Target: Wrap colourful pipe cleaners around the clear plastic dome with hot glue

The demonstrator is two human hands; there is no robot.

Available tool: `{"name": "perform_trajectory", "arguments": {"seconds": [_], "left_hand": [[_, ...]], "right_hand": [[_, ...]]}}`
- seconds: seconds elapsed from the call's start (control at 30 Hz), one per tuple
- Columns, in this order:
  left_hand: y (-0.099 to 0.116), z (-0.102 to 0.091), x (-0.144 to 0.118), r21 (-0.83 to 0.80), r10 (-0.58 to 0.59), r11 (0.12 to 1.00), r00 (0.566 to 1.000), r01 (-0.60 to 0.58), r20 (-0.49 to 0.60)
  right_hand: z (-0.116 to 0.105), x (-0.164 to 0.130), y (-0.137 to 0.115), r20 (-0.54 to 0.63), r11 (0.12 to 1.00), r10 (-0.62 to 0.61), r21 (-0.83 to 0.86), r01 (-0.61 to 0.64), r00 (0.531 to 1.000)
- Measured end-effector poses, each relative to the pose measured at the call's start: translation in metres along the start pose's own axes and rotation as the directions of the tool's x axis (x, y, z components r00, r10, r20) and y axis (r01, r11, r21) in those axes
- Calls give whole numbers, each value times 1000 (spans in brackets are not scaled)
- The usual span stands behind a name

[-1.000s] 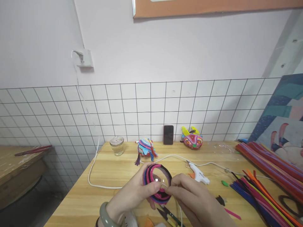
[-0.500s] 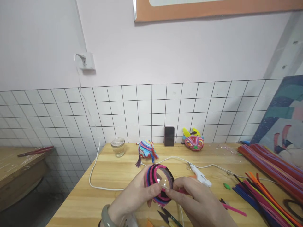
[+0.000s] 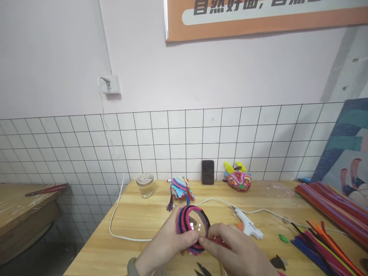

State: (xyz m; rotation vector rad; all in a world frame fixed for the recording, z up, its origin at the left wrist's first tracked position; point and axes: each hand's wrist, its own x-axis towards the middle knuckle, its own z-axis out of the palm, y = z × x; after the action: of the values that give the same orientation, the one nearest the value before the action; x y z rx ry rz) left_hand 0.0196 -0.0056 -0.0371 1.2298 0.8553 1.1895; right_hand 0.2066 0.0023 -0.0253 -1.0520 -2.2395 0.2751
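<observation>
Head view, left hand (image 3: 169,245) and right hand (image 3: 232,251) pinching pipe-cleaner ring (image 3: 192,230) (pink, black, blue), above table (image 3: 138,218).

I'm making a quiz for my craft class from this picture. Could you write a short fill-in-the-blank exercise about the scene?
1. Both hands, the left hand and the right hand, hold a ring wound from coloured ____.
2. The white glue gun lies on the wooden ____.
3. The dark phone leans upright against the tiled ____.
4. The glass jar stands to the ____ of the phone.

Missing words: pipe cleaners; table; wall; left
</observation>
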Motion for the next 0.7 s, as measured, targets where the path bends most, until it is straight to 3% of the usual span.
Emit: {"name": "perform_trajectory", "arguments": {"seconds": [0.1, 0.17, 0.23, 0.47, 0.7], "left_hand": [[1, -4, 0, 26, -15, 1000, 1000, 15, -6], [3, -7, 0, 42, -17, 999, 1000, 17, -1], [3, -8, -1, 49, -14, 999, 1000, 14, 9], [11, -8, -3, 20, 9, 1000, 999, -10, 34], [19, -8, -9, 42, -10, 999, 999, 12, -53]], "right_hand": [[0, -2, 5, -23, 985, -170, -27, 170, 985], [-1, -4, 9, -54, 947, -318, -71, 314, 947], [-1, -5, 13, -68, 921, -385, -90, 379, 920], [-7, -2, 22, 19, 865, -485, -135, 483, 874], [-20, -7, 21, 53, 873, -467, -134, 469, 883]]}}
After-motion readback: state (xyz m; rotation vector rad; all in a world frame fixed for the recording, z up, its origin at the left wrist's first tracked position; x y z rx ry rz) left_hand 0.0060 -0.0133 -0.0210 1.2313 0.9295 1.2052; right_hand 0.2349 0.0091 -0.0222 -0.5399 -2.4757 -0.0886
